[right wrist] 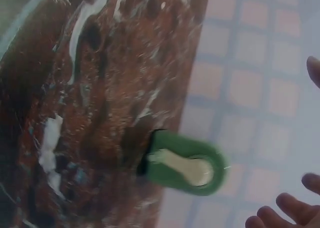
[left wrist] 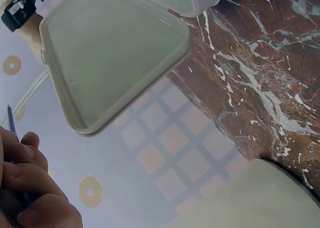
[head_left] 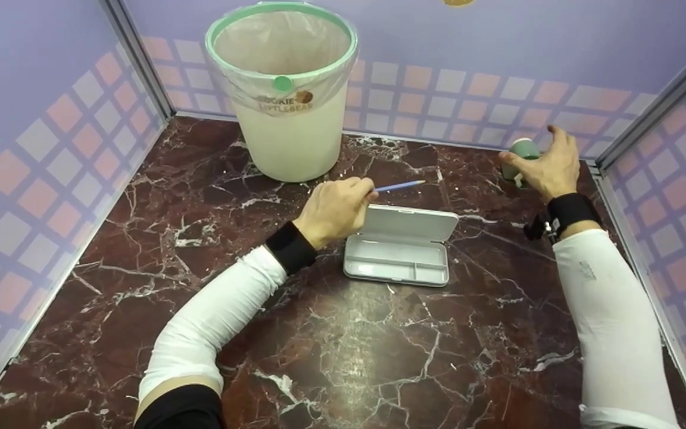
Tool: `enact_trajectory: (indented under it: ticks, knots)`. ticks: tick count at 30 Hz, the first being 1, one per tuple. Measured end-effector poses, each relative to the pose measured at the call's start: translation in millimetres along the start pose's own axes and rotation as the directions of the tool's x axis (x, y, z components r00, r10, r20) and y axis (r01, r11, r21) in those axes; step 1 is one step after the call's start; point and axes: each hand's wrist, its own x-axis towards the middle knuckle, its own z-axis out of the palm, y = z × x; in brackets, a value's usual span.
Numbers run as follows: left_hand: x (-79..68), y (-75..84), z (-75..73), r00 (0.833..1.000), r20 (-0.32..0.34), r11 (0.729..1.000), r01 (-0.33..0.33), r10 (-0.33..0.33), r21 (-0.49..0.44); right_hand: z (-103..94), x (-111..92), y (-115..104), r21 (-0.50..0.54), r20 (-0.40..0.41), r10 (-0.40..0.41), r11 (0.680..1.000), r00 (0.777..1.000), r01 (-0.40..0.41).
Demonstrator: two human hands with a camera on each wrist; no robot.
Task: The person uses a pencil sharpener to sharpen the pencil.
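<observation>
The left hand grips a blue pencil in curled fingers, just behind the open white case. The right hand, spread wide and holding nothing, is near a green object well behind and right of the case; behind it leftward, a bin stands on the surface.

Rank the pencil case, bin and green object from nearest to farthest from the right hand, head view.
1. Green object: close by the right hand.
2. Pencil case: open, to that hand's left.
3. Bin: farther left, toward the back.
</observation>
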Motion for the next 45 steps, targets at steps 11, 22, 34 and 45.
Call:
enact_trajectory:
  ticks: [11,22,34,45]
  knots:
    - [4.3,3.5,2.2,0.998,0.050,0.998,0.036,-0.033,-0.054,28.1,28,23,0.050,0.010,0.216,0.975,0.976,-0.217]
    - [3.9,-0.1,8.6,0.997,0.058,0.995,0.054,-0.049,-0.086,53.9,52,22,0.104,-0.012,0.331,0.939,0.944,-0.328]
    - [0.0,-1.6,10.8,0.997,0.069,0.997,0.025,-0.020,-0.069,72.8,56,39,0.117,-0.033,0.393,0.915,0.919,-0.387]
    - [0.2,-7.1,14.1,1.000,0.030,0.999,-0.004,0.005,-0.053,73.7,64,45,0.122,-0.059,0.354,0.931,0.933,-0.345]
